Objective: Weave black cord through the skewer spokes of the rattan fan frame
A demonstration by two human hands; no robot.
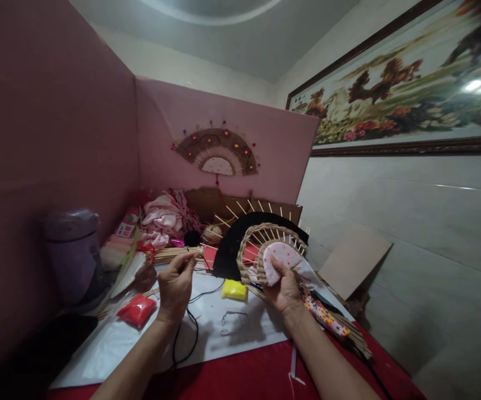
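My right hand [284,291] grips a handmade fan by its pink dotted half-round base [279,261], thumb on the front. Thin wooden sticks radiate from the base through woven tan cord bands and a wide black band [229,250], their tips bare beyond it. My left hand [177,286] is raised to the left of the fan, thumb and index finger pinched on a thin black cord. More of the black cord [197,333] loops down over the white sheet [211,353] below, between my hands.
A finished fan [232,141] hangs on the pink board behind. Red [137,310] and yellow packets [234,290] lie on the sheet. At left stand a lidded container [73,255] and piled pink cloth [163,216]. A flowered fabric strip [326,316] lies right.
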